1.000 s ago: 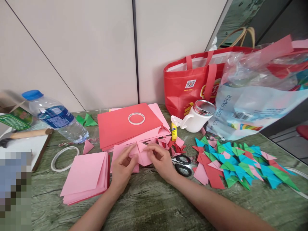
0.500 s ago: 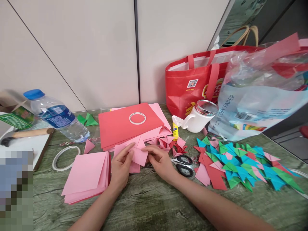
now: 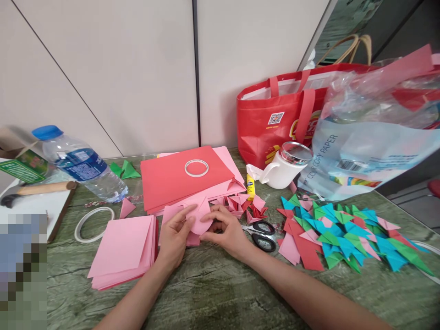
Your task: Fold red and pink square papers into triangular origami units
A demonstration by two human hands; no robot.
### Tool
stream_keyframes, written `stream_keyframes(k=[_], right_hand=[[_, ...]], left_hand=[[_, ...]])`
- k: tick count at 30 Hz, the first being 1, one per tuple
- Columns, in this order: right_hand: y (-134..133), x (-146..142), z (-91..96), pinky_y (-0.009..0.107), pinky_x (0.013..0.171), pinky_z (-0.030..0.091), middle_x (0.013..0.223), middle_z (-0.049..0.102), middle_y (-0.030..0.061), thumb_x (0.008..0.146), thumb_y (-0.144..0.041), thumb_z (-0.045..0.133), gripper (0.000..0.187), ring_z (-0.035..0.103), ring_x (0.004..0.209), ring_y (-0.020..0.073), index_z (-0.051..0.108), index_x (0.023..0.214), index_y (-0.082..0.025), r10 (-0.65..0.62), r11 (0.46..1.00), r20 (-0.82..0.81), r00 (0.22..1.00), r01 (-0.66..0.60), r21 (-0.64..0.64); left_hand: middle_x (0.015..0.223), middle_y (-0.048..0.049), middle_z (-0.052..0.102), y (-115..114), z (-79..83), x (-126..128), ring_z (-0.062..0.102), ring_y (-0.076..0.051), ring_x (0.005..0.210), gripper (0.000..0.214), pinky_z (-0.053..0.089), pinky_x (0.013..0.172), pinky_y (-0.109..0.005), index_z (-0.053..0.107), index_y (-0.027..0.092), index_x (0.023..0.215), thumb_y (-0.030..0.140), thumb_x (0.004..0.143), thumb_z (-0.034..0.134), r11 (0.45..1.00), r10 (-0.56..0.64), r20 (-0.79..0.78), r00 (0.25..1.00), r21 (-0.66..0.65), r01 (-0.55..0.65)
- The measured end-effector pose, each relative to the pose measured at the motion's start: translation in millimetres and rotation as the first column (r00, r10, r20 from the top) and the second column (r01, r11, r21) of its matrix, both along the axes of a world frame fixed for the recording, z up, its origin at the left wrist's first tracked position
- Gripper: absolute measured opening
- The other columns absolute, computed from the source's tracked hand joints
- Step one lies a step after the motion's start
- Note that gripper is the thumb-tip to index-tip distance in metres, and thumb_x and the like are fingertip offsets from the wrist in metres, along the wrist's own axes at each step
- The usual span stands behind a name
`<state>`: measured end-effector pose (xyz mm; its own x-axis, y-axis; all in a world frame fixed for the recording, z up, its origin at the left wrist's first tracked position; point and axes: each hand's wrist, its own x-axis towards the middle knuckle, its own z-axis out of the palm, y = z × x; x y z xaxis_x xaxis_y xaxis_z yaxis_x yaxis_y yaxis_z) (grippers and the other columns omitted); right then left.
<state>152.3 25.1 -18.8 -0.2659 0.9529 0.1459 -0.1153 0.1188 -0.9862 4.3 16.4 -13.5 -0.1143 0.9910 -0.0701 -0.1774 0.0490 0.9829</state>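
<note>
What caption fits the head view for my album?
Left hand and right hand hold pink paper beside scissors.

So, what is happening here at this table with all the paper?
A person holds a small pink paper piece with both hands, the left hand and the right hand, over the green table. The paper is bent into a curve between the fingers. A stack of pink squares lies beside the left hand, and scissors lie beside the right hand. Further right is a pile of folded pieces in blue, green, red and pink.
</note>
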Motion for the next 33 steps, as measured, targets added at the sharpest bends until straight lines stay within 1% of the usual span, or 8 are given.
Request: stream_keyframes(k=[4, 8, 10, 14, 18, 22, 25, 33], right_hand=[[1.7, 0.5, 0.5, 0.023, 0.055, 0.046, 0.081, 0.044, 0.0008, 0.065, -0.031, 0.074, 0.014, 0.049, 0.071, 0.0133, 0.066, 0.071, -0.020, -0.092, 0.996, 0.020, 0.996, 0.091, 0.025], [2.9, 1.3, 0.9, 0.024, 0.056, 0.044, 0.078, 0.047, 0.0009, 0.067, -0.032, 0.073, 0.017, 0.049, 0.071, 0.0140, 0.062, 0.067, -0.019, -0.181, 0.982, 0.039, 0.983, 0.178, 0.066], [3.1, 1.8, 1.0, 0.023, 0.055, 0.044, 0.079, 0.049, 0.0015, 0.069, -0.032, 0.072, 0.016, 0.050, 0.071, 0.0141, 0.062, 0.068, -0.018, -0.199, 0.979, 0.046, 0.979, 0.195, 0.066], [2.8, 2.1, 1.0, 0.022, 0.050, 0.043, 0.078, 0.049, 0.0012, 0.070, -0.033, 0.070, 0.018, 0.050, 0.067, 0.0133, 0.061, 0.069, -0.018, -0.207, 0.978, 0.047, 0.977, 0.206, 0.039], [2.9, 1.5, 0.3, 0.022, 0.048, 0.043, 0.077, 0.050, 0.0008, 0.068, -0.034, 0.071, 0.020, 0.048, 0.062, 0.0119, 0.059, 0.071, -0.019, -0.211, 0.977, 0.030, 0.977, 0.210, 0.023], [3.7, 1.1, -1.5, 0.022, 0.049, 0.041, 0.075, 0.049, 0.0000, 0.068, -0.032, 0.071, 0.020, 0.045, 0.058, 0.0108, 0.057, 0.071, -0.019, -0.234, 0.972, 0.029, 0.972, 0.233, 0.039], [4.3, 1.4, -2.7, 0.023, 0.054, 0.041, 0.073, 0.051, 0.0002, 0.070, -0.030, 0.070, 0.017, 0.046, 0.063, 0.0123, 0.058, 0.069, -0.019, -0.262, 0.962, 0.061, 0.963, 0.255, 0.093], [4.3, 2.5, -3.4, 0.025, 0.057, 0.041, 0.075, 0.053, 0.0009, 0.071, -0.028, 0.070, 0.014, 0.048, 0.066, 0.0134, 0.059, 0.070, -0.019, -0.255, 0.962, 0.070, 0.964, 0.246, 0.115]], left_hand=[[0.082, -0.0036, 0.069, -0.4, -0.3, 0.3, 0.058, -0.014, 0.070, 0.035, 0.046, 0.065, -0.024, 0.069, 0.018, 0.100, 0.030, 0.067, 0.070, 0.998, -0.057, -0.006, 0.998, -0.017, 0.057], [0.101, -0.0070, 0.069, -2.3, 3.6, 2.7, 0.060, -0.020, 0.090, 0.030, 0.048, 0.077, -0.029, 0.071, 0.019, 0.095, 0.033, 0.068, 0.070, 0.994, -0.091, 0.084, 0.992, -0.044, 0.095], [0.104, -0.0068, 0.068, -3.4, 5.7, 3.4, 0.059, -0.021, 0.096, 0.031, 0.047, 0.083, -0.031, 0.071, 0.020, 0.096, 0.033, 0.068, 0.070, 0.991, -0.120, 0.101, 0.988, -0.046, 0.125], [0.078, -0.0024, 0.068, -4.6, 6.8, 3.2, 0.060, -0.017, 0.079, 0.045, 0.047, 0.077, -0.029, 0.065, 0.017, 0.108, 0.028, 0.066, 0.072, 0.982, -0.179, -0.002, 0.984, -0.063, 0.178], [0.074, -0.0003, 0.063, -4.5, 6.0, 2.9, 0.055, -0.012, 0.070, 0.045, 0.045, 0.068, -0.024, 0.064, 0.018, 0.110, 0.028, 0.067, 0.072, 0.983, -0.181, -0.006, 0.983, -0.042, 0.181], [0.053, 0.0069, 0.046, -4.5, 3.3, 2.4, 0.039, -0.006, 0.049, 0.051, 0.035, 0.051, -0.019, 0.059, 0.017, 0.117, 0.031, 0.069, 0.070, 0.980, -0.195, -0.043, 0.980, -0.053, 0.192], [0.051, 0.0076, 0.040, -4.7, 0.6, 2.1, 0.035, -0.006, 0.048, 0.053, 0.032, 0.048, -0.019, 0.058, 0.017, 0.119, 0.032, 0.070, 0.069, 0.977, -0.208, -0.065, 0.976, -0.052, 0.205], [0.059, 0.0040, 0.049, -5.8, 0.1, 3.2, 0.046, -0.009, 0.055, 0.051, 0.039, 0.053, -0.020, 0.059, 0.018, 0.117, 0.030, 0.069, 0.070, 0.982, -0.188, -0.072, 0.980, -0.046, 0.185]])
